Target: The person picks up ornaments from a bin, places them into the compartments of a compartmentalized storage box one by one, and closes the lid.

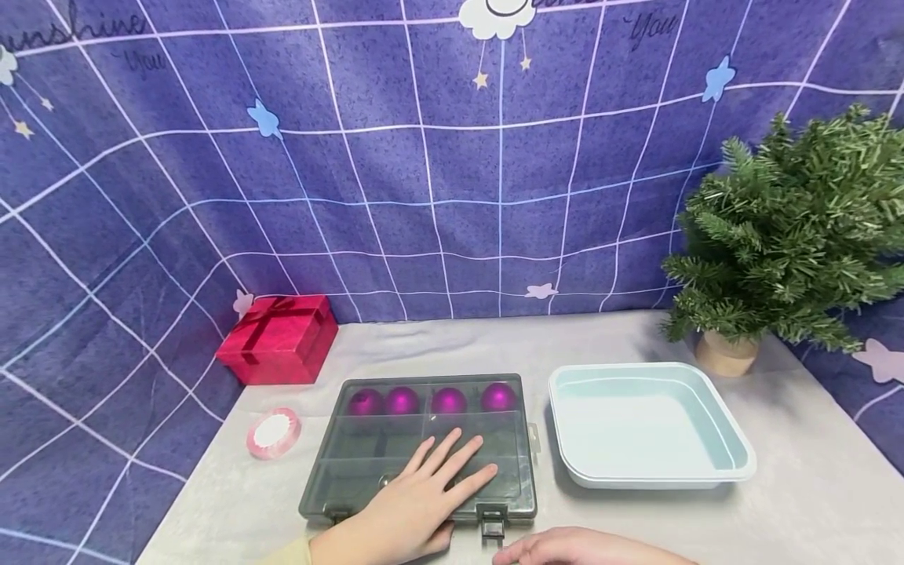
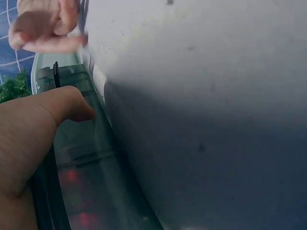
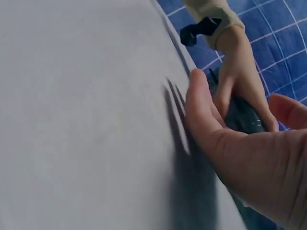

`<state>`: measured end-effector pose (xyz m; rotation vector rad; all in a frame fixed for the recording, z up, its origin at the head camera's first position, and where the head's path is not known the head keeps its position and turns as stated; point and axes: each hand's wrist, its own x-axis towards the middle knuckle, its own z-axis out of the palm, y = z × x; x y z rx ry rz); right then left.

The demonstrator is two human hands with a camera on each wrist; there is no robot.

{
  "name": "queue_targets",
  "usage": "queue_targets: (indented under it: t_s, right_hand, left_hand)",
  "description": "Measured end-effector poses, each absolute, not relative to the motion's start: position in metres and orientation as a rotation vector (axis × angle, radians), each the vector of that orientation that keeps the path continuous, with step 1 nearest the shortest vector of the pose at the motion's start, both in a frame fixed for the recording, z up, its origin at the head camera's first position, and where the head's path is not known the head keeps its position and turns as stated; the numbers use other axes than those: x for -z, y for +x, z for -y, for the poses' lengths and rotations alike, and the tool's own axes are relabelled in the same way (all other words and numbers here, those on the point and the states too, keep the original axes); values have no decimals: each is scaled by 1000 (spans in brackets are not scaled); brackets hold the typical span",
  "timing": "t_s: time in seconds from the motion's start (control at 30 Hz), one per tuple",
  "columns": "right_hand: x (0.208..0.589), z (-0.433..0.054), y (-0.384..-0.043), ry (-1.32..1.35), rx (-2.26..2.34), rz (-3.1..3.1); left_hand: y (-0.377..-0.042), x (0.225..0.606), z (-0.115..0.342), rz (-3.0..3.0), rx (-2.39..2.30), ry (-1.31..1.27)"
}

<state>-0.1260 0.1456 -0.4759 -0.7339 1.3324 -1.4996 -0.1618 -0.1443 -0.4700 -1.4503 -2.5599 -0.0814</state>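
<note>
A dark, see-through compartment box (image 1: 339,463) lies closed on the table, with several shiny purple balls (image 1: 448,401) in its back row. My left hand (image 1: 417,490) rests on the lid with its fingers straight and spread, the thumb down by the front edge. A front latch (image 1: 492,522) juts out from the box's right front, flipped outward. Just in front of that latch is my right hand (image 1: 575,545), low at the bottom of the head view. In the right wrist view its fingers (image 3: 199,96) are loosely bent, and nothing shows in them.
A pale blue tray (image 1: 653,479) stands right of the box. Behind it at the right is a small artificial fir tree (image 1: 791,235) on a wooden base. Left of the box lie a pink ribbon roll (image 1: 274,433) and a red gift box (image 1: 278,341). A purple gridded cloth (image 1: 459,173) hangs behind.
</note>
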Motion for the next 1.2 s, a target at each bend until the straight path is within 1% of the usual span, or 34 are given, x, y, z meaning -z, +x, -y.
queue_targets:
  t_s: [0.13,0.2,0.27,0.43,0.63,0.87,1.0,1.1,1.2]
  right_hand:
    - [487,-137,-126,-485,1608,-1033]
    - [491,-134,-126,-438,1656,-907]
    - [494,-132,-125,-442,1702,-822]
    - [494,-133,-122,-563,1776,-736]
    - [480,-136,-125,-618,1837,-761]
    - [449,-144,-126,-622,1880,-1141]
    - [432,-143,-126,-792,1895,-1631]
    - [425,-139,-128,-872,1772,-2090]
    - [425,-131,-130,-875,1526,-2423]
  left_hand:
    - [-162,471,144,2571,71,-1448]
    - [-162,472,144,2571,68,-1447]
    - [-162,471,144,2567,65,-1448]
    - [-160,469,144,2568,61,-1442]
    - [-161,469,144,2584,62,-1444]
    - [-160,470,143,2576,64,-1456]
    - [-161,470,143,2565,71,-1456]
    - [-161,469,143,2559,69,-1456]
    - [-161,469,144,2552,66,-1458]
